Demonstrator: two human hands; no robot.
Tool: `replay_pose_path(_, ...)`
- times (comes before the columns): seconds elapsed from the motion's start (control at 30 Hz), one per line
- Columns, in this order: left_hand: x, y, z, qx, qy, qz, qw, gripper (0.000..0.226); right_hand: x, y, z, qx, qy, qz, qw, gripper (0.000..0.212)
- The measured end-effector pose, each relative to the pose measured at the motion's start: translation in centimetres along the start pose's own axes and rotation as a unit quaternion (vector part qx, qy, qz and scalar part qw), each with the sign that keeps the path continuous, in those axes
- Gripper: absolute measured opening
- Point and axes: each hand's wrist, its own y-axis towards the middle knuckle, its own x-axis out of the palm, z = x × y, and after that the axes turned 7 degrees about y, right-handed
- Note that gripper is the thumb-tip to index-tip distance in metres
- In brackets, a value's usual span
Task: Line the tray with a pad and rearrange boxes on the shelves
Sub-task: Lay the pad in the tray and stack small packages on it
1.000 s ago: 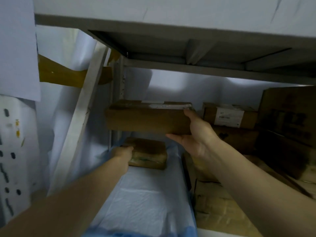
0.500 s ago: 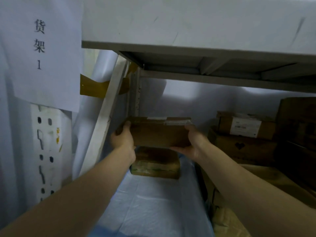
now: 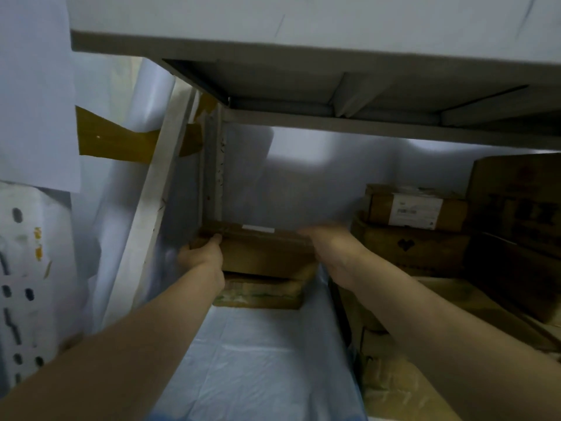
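A flat brown cardboard box (image 3: 267, 253) sits at the back of the shelf, on top of a smaller brown box (image 3: 261, 294). My left hand (image 3: 202, 256) grips its left end and my right hand (image 3: 329, 244) grips its right end. Both boxes rest on a pale blue-white pad (image 3: 258, 360) that lines the tray on the shelf. The pad runs from the boxes toward me between my forearms.
Stacked cardboard boxes (image 3: 416, 226) fill the right side of the shelf, with a tall dark box (image 3: 516, 208) beyond them. More cardboard (image 3: 394, 375) lies lower right. A grey upper shelf (image 3: 303, 86) hangs overhead. A white slanted upright (image 3: 158, 208) and a perforated post (image 3: 18, 284) stand left.
My left hand left the lower box and took the upper box's left end. Both hands then lowered the upper box onto the smaller box at the back.
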Motion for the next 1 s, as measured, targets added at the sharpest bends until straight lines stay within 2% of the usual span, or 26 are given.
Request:
replay_pose_path(0.07,-0.1,-0.2,-0.1,0.015,0.030,0.012,0.999,0.065,-0.3,-0.6,-0.2,0.004,-0.003,-0.007,1.000,0.011)
replay_pose_path(0.17,-0.5,0.3,-1.0,-0.003,0.075,-0.004,0.997,0.065,-0.7,-1.2,-0.1,-0.015,-0.005,-0.012,1.000,0.031)
replay_pose_path(0.23,-0.8,0.7,-1.8,-0.021,0.085,-0.028,0.996,0.066,-1.1,-1.7,0.0,-0.029,-0.009,-0.014,0.999,0.037)
replay_pose_path(0.3,-0.5,2.9,-2.9,-0.035,0.071,-0.035,0.996,0.074,-1.8,-2.5,-0.2,-0.051,-0.009,-0.021,0.998,0.031)
replay_pose_path(0.37,-1.5,0.1,-1.1,-0.052,0.075,0.000,0.996,0.094,-2.6,-3.6,-0.6,-0.072,-0.001,-0.024,0.997,0.022)
replay_pose_path(0.4,-2.0,-1.3,-0.1,-0.053,0.089,0.024,0.994,0.095,-3.2,-4.3,-0.8,-0.079,0.008,-0.026,0.997,0.020)
replay_pose_path(0.5,-3.3,-5.7,1.6,-0.010,0.157,0.073,0.985,0.072,-5.4,-6.6,-0.9,-0.103,0.011,-0.016,0.994,0.023)
replay_pose_path(0.53,-3.6,-7.5,2.0,-0.009,0.165,0.066,0.984,0.068,-6.3,-7.5,-0.8,-0.112,0.009,-0.009,0.994,0.020)
replay_pose_path(0.6,-3.8,-10.2,1.9,0.014,0.153,0.027,0.988,0.067,-8.1,-9.3,-0.5,-0.132,0.016,0.016,0.991,0.013)
replay_pose_path(0.67,-3.8,-13.5,1.5,0.007,0.162,-0.073,0.984,0.062,-10.1,-11.1,-0.3,-0.148,0.038,0.054,0.987,0.014)
replay_pose_path(0.77,-3.6,-18.7,0.3,-0.013,0.184,-0.239,0.953,0.041,-13.6,-13.6,-0.2,-0.150,0.082,0.132,0.976,0.019)
replay_pose_path(0.83,-3.3,-21.6,-0.7,-0.017,0.205,-0.295,0.933,0.035,-16.2,-14.9,0.2,-0.150,0.100,0.184,0.966,0.023)
replay_pose_path(0.9,-2.9,-23.3,-1.6,-0.027,0.226,-0.344,0.911,0.039,-18.5,-16.0,1.0,-0.151,0.091,0.213,0.961,0.026)
replay_pose_path(1.0,-2.5,-24.8,-2.4,-0.033,0.237,-0.350,0.905,0.062,-20.6,-17.0,3.4,-0.122,0.045,0.242,0.962,0.033)
